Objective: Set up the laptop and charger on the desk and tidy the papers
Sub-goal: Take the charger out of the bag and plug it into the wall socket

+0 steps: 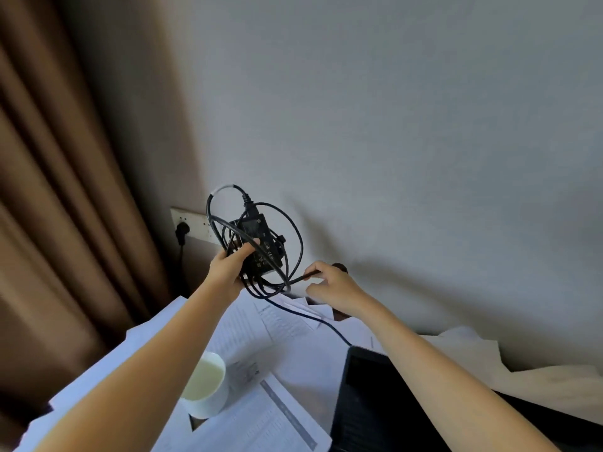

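Observation:
My left hand (230,265) grips the black charger brick (261,246), held up in front of the wall with its black cable (295,236) looped loosely around it. To the right, my right hand (329,285) pinches a strand of that cable near its end. One strand trails down across the papers toward the black laptop (368,396), which lies at the lower right, partly under my right forearm. White printed papers (270,324) are scattered over the desk below both arms.
A white mug (207,386) stands on the papers under my left forearm. A wall socket plate (192,223) with a black plug in it sits left of the charger, beside brown curtains (65,190). A crumpled cream sheet (522,376) lies at the right.

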Available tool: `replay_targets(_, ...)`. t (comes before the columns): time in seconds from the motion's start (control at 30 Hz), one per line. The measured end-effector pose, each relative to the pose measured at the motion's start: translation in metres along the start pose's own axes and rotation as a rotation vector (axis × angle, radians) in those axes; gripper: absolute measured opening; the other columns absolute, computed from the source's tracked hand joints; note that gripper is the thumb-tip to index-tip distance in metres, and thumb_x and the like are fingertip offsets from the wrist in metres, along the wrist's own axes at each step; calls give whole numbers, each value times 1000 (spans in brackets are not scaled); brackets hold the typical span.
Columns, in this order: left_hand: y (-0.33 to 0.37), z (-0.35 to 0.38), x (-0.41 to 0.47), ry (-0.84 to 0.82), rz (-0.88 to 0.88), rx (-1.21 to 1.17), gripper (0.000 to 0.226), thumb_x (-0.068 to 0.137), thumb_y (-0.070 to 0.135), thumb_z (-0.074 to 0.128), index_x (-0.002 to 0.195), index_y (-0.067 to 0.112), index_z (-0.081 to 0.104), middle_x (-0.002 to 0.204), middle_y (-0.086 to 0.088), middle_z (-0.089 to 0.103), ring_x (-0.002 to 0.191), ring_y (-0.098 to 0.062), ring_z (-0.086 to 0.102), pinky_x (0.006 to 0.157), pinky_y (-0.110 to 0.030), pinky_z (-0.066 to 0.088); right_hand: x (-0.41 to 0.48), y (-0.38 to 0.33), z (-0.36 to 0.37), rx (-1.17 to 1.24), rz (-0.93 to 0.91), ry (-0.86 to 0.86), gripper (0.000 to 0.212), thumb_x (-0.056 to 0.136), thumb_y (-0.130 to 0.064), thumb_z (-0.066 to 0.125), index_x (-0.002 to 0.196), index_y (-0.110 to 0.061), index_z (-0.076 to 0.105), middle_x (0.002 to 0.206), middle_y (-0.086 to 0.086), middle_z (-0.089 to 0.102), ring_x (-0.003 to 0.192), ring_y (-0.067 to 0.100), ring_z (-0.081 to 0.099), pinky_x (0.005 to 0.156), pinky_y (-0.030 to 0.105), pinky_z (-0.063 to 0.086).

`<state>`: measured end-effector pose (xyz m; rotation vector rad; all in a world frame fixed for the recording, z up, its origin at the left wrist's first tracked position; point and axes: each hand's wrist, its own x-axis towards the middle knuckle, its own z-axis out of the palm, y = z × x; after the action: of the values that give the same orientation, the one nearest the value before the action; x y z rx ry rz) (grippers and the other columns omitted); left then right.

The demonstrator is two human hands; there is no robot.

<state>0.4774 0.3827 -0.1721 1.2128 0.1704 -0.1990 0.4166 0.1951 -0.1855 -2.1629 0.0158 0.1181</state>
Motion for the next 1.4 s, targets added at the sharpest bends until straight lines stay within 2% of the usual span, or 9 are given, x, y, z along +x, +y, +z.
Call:
replay_targets(0.1,-7,-28,22,62,-106,-87,46,81,12,70,124,4,54,113,-18,64,90,-30,65,61,-43,56,17,-17,18,29,-6,41,14,86,-10,53,88,-24,53,65,3,46,52,14,36,52,22,31)
replay_targets(0.2,-20,-49,35,84,-214,-163,50,81,12,69,126,0,51,118,-21,62,91,-33,64,57,-44,58,32,-27,36,-18,-50,70,17,86,-7,52,83,-23,55,89,22,59,69,18,48,66,26,37)
replay_targets(0.53,-64,-73,64,58,-467,-305,20,96,18,49,91,-1,56,88,-19,62,79,-32,59,77,-42,46,81,-22,81,-116,-100,25,38,85,-8,58,75,-44,61,112,13,64,58,12,44,64,28,43)
replay_targets(0.7,-76,-78,80,87,-563,-307,38,97,14,48,131,-1,42,130,-25,51,120,-40,49,93,-47,42,97,-11,91,-59,-99,41,42,86,11,48,93,-23,71,123,-7,55,61,3,63,66,23,55)
replay_targets(0.9,-88,-81,95,70,-666,-129,36,100,9,39,133,-6,40,136,-25,45,128,-40,41,103,-50,35,111,4,98,-122,-109,62,48,84,16,43,110,-13,70,124,-1,60,63,-5,55,66,8,44)
replay_targets(1.0,-87,-86,100,34,-659,12,29,98,-3,32,126,-9,41,103,-24,57,123,-40,47,100,-46,39,115,7,100,-83,-139,127,48,84,18,41,110,-9,70,117,8,64,68,5,58,67,4,42)
replay_targets(1.13,-74,-94,108,-115,-699,246,16,98,4,40,103,-6,52,76,-21,66,65,-27,70,58,-29,59,124,4,93,32,-145,203,48,86,19,38,108,-7,71,93,5,64,76,20,59,64,6,43)
replay_targets(1.23,-55,-97,104,-318,-681,724,36,100,22,39,73,7,56,54,-3,66,39,-10,60,75,-26,56,129,-3,83,99,-147,227,46,86,19,38,104,-7,71,88,1,64,69,11,57,63,6,43)
replay_targets(1.4,-15,-80,89,-684,-499,979,20,98,28,46,104,18,62,102,-1,70,80,-11,69,73,-21,56,127,-18,67,206,-123,144,35,89,15,45,105,-4,69,80,-3,65,56,-7,58,52,5,38)
